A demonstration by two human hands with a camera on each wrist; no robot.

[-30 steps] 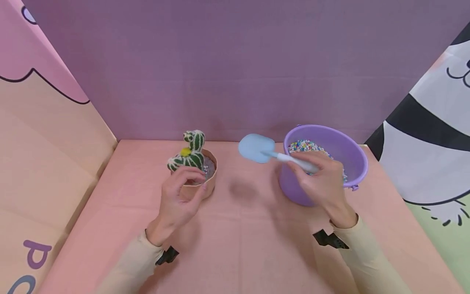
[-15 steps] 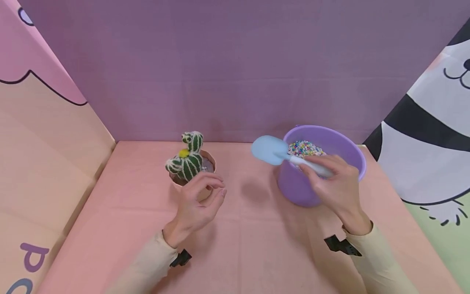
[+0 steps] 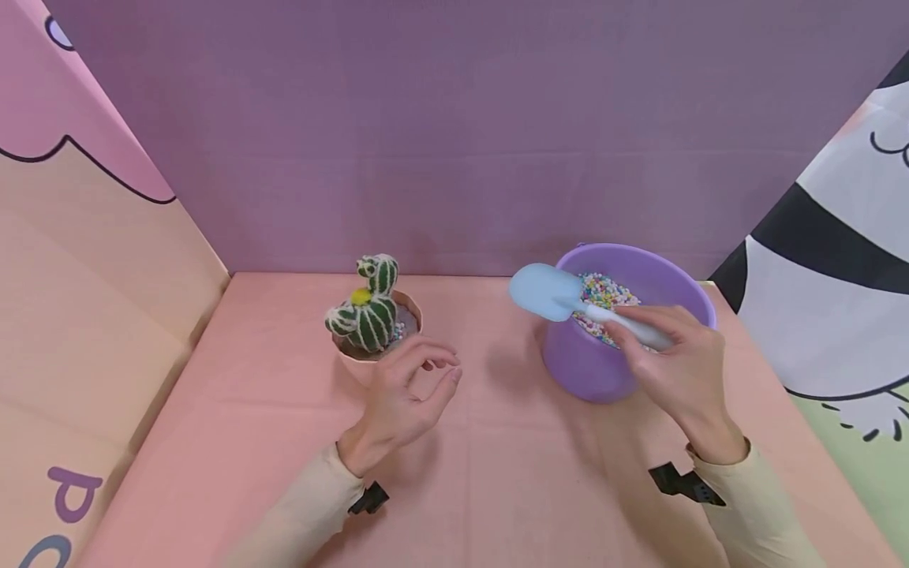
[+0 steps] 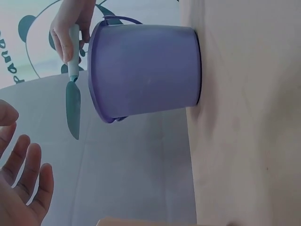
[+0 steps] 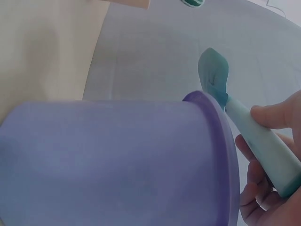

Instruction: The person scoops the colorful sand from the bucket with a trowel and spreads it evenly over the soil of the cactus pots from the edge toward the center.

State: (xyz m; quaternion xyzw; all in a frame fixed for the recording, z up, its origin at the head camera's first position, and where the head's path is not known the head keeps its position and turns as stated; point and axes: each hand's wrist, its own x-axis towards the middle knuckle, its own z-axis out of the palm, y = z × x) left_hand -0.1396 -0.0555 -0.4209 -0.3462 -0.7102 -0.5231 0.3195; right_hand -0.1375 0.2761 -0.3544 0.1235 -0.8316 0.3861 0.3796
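Note:
My right hand (image 3: 678, 371) grips the white handle of a small light-blue toy shovel (image 3: 545, 292), held above the rim of a purple bucket (image 3: 589, 367). Its blade points left and carries nothing visible. Inside the bucket lie many small coloured beads (image 3: 604, 290). My left hand (image 3: 405, 398) holds nothing; its fingers are loosely curved, in front of a potted cactus. That knitted-looking green cactus (image 3: 372, 322) has a yellow flower and stands in a round pinkish pot (image 3: 355, 369). A few beads (image 3: 400, 331) lie on the grey fill beside it. In the right wrist view, thumb and fingers wrap the shovel handle (image 5: 263, 146).
A pink cloth covers the table (image 3: 454, 489). Behind it rises a purple backdrop (image 3: 454, 142). Printed cloths stand at both sides, the right one showing a panda (image 3: 827, 308).
My right hand and the shovel have moved right, from left of the bucket to over its rim. My left hand has moved right, away from the cactus pot.

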